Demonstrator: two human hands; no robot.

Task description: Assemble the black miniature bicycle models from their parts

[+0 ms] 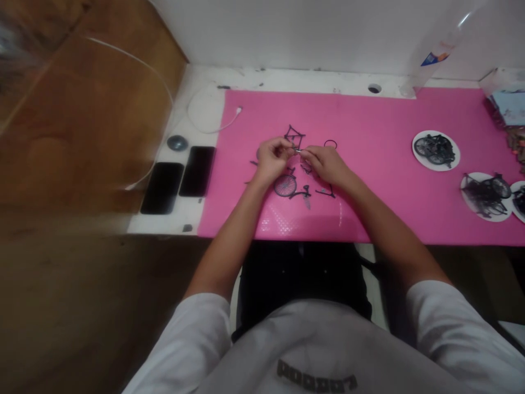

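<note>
Hands (pixel 269 160) (pixel 327 162) pinch a small silvery piece (pixel 298 150) above pink matting (pixel 381 180) near a white wall (pixel 287 38).

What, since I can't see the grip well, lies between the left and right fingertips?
In the head view, a small shiny piece bridges the left hand and right hand; it is too small to identify.

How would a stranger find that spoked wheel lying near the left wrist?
Start with the big pink mat on the white table, then find the left hand over it. Just right of its wrist, nearer the front edge, lies the wheel. Its full circle of fine spokes sets it apart from the crooked dark bar beside it.
</note>
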